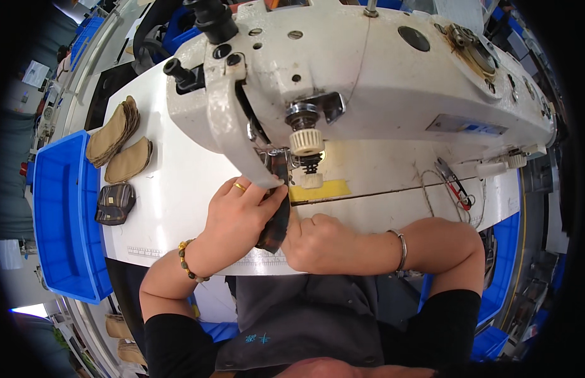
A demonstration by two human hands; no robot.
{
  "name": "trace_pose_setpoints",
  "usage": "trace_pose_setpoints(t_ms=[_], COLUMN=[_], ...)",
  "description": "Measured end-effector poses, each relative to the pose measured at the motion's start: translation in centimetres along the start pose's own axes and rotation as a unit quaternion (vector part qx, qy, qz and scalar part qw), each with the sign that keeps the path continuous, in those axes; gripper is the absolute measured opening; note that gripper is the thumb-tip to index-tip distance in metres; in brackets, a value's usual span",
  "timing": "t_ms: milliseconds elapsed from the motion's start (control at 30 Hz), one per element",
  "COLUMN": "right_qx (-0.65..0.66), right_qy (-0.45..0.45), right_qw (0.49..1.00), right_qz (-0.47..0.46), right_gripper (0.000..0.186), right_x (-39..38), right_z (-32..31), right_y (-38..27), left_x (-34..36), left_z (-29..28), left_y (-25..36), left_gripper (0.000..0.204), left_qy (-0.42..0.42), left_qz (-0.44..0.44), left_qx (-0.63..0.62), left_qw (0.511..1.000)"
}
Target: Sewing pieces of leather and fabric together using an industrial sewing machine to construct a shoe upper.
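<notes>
A narrow dark plaid fabric piece (277, 220) runs up under the needle area of a white sewing machine (380, 82), its lower end curving toward the table's front edge. My left hand (241, 214), with a ring and a beaded bracelet, presses the piece from its left side, fingertips close below the machine's head. On the other side my right hand (321, 242) is curled, its thumb side gripping the lower right edge of the fabric. The needle and the right fingertips are mostly hidden.
Tan curved fabric pieces lie in two stacks (115, 132) (129, 160) at the left, above a dark plaid bundle (115, 203). A blue bin (66, 217) stands past the left edge. Red-handled snips (455, 184) and a loose cord (426, 192) rest at right.
</notes>
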State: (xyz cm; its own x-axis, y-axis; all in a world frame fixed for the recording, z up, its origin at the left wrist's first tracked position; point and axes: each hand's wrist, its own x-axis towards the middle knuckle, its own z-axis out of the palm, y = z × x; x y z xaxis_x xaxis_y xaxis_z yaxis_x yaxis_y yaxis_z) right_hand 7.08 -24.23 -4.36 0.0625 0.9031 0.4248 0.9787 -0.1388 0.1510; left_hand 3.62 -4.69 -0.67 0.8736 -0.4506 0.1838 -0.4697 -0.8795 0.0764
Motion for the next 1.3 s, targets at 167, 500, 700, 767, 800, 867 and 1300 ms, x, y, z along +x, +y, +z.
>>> trace_pose_setpoints(t_ms=[167,500,700,767,800,867,1300], right_qx=[0.021,-0.003,0.02,0.037,0.037,0.035,-0.012], right_qy=[0.003,0.041,0.04,0.038,0.039,0.036,0.027], right_qw=[1.0,0.999,0.998,0.995,0.995,0.995,0.999], right_qz=[0.006,0.011,0.053,0.08,0.08,0.091,0.017], right_gripper=[0.017,0.018,0.014,0.012,0.012,0.01,0.023], right_x=[0.0,0.3,0.8,1.1,1.2,1.1,0.3], right_z=[0.5,1.4,2.4,2.1,2.1,2.0,0.6], right_y=[-0.2,0.5,2.1,2.6,2.7,2.9,0.9], left_x=[-0.1,0.6,1.8,1.9,1.8,1.6,0.9], left_z=[0.0,0.8,1.5,1.7,1.6,1.5,-0.7], left_y=[0.0,-1.1,-2.6,-3.2,-3.4,-3.5,-2.5], left_gripper=[0.038,0.037,0.036,0.036,0.036,0.043,0.045], left_qy=[0.016,0.024,0.047,0.063,0.063,0.024,-0.042], left_qz=[0.001,-0.011,-0.038,-0.034,-0.034,-0.034,0.054], left_qx=[0.016,-0.005,-0.004,-0.014,-0.014,-0.035,-0.135], left_qw=[1.0,1.0,0.998,0.997,0.997,0.999,0.988])
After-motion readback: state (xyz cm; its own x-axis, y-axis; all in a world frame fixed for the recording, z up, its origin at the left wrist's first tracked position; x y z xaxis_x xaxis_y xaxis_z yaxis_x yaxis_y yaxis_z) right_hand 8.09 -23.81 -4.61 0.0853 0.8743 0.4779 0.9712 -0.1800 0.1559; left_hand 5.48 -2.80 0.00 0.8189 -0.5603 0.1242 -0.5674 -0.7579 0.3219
